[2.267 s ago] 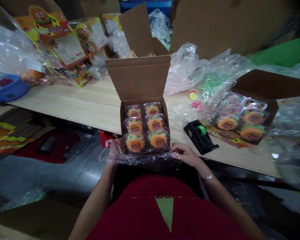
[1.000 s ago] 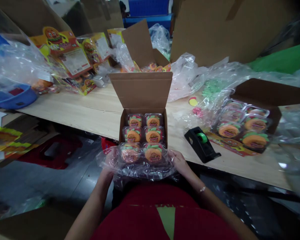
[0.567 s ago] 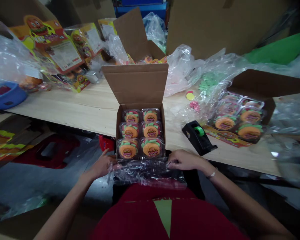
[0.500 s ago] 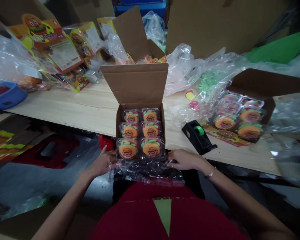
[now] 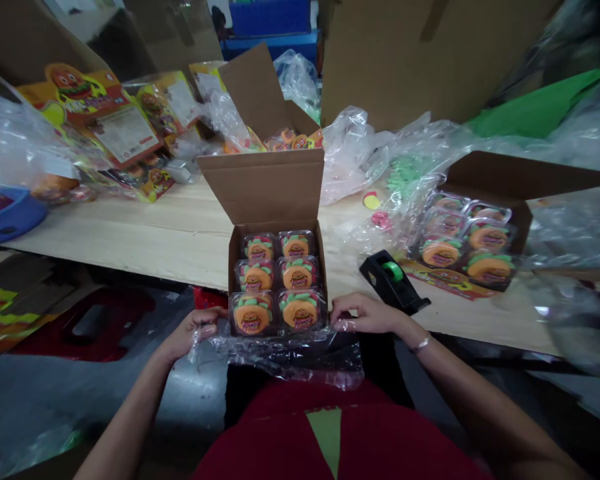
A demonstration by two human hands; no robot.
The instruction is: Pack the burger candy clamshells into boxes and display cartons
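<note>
An open cardboard box (image 5: 273, 188) sits at the near edge of the wooden table (image 5: 145, 227). Inside it lie several clear packs of orange burger-shaped sweets (image 5: 277, 287), in two columns. A clear plastic sheet (image 5: 290, 353) hangs from the box's near end over my lap. My left hand (image 5: 193, 331) pinches the sheet's left corner, fingers closed. My right hand (image 5: 363, 313) pinches its right corner beside the box, fingers closed too.
A black tape dispenser (image 5: 391, 280) with a green roll stands right of the box. A second brown box (image 5: 473, 230) of the same sweets lies further right under plastic. Colourful display cartons (image 5: 115, 127) and loose bags crowd the back. A blue bowl (image 5: 5, 212) sits far left.
The plastic was lifted over the front row of sweets a second ago and has since dropped back below the box. Both hands still hold its corners, slightly nearer the box now.
</note>
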